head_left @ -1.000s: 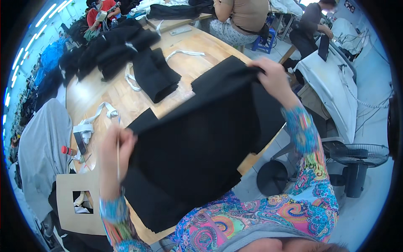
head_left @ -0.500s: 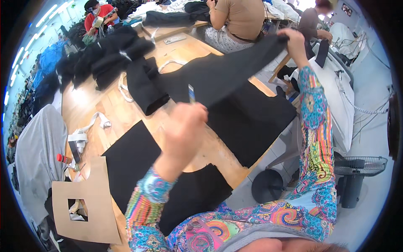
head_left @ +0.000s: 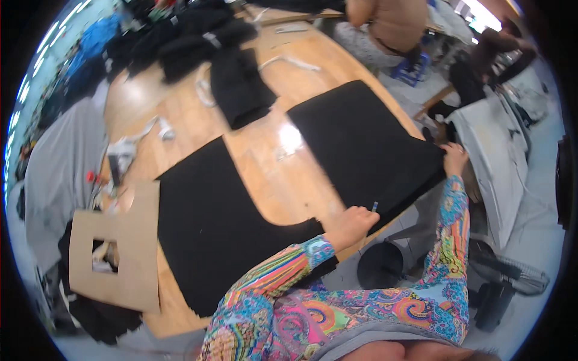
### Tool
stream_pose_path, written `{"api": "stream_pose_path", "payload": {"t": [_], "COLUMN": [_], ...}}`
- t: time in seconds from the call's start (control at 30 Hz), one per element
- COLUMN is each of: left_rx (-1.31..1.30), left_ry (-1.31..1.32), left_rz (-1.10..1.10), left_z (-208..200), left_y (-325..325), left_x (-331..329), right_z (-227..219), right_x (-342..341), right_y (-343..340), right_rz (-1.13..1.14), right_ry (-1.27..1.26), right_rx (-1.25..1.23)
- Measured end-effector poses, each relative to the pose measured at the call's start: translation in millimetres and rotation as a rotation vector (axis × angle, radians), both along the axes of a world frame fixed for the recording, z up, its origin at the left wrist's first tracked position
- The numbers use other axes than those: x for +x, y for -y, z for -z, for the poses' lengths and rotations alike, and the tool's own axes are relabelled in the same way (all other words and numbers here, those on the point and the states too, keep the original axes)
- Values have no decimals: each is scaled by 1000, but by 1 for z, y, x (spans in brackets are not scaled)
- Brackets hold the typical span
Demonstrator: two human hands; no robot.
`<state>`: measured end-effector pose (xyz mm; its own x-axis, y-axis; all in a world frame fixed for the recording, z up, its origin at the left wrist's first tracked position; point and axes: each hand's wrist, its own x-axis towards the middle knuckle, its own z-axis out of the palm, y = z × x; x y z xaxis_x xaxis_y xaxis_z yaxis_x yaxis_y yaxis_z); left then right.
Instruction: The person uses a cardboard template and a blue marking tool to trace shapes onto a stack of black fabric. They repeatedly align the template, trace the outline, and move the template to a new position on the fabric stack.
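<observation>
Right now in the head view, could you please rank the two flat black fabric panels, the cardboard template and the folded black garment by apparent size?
1. Near black panel and far black panel: alike, and fisheye bending and distance make ranking unsure.
2. Cardboard template.
3. Folded black garment, though it lies farther away.

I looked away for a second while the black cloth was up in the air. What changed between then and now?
The black cloth that both hands held up has come down and now lies flat on the wooden table, right of the other black piece. The left hand, holding a small pen-like thing, rests at its near edge; the right hand holds its right corner. The cardboard template stayed put.
</observation>
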<state>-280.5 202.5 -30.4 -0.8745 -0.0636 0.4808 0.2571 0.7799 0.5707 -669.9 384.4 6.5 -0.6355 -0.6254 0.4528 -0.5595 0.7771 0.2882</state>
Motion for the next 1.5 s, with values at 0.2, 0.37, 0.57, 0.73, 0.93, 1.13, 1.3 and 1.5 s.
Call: {"api": "stream_pose_path", "payload": {"t": [0.2, 0.37, 0.57, 0.73, 0.93, 1.13, 1.3, 1.5], "left_rx": [106, 204, 75, -33, 85, 422, 524, 639], "left_ry": [-28, 63, 33, -219, -44, -226, -343, -463], "left_rz": [-40, -682, -1640, -2002, -1807, -1847, -1699, -1692], "left_z": [-14, -35, -39, -53, -31, -33, -21, -29], "left_y": [21, 83, 113, 105, 79, 62, 71, 66], "left_x": [78, 213, 402, 505, 485, 492, 483, 493], "right_z": [2, 0, -16, 16, 21, -13, -13, -22], "right_x": [15, 52, 259, 431, 565, 581, 598, 633], "right_y": [-14, 54, 213, 285, 286, 257, 269, 254], "right_rz": [560, -19, -947, -1360, -1576, -1967, -1668, -1851], "right_ry": [403, 155, 429, 626, 807, 1590, 879, 1040], "right_rx": [416, 179, -170, -64, 267, 216, 327, 336]}}
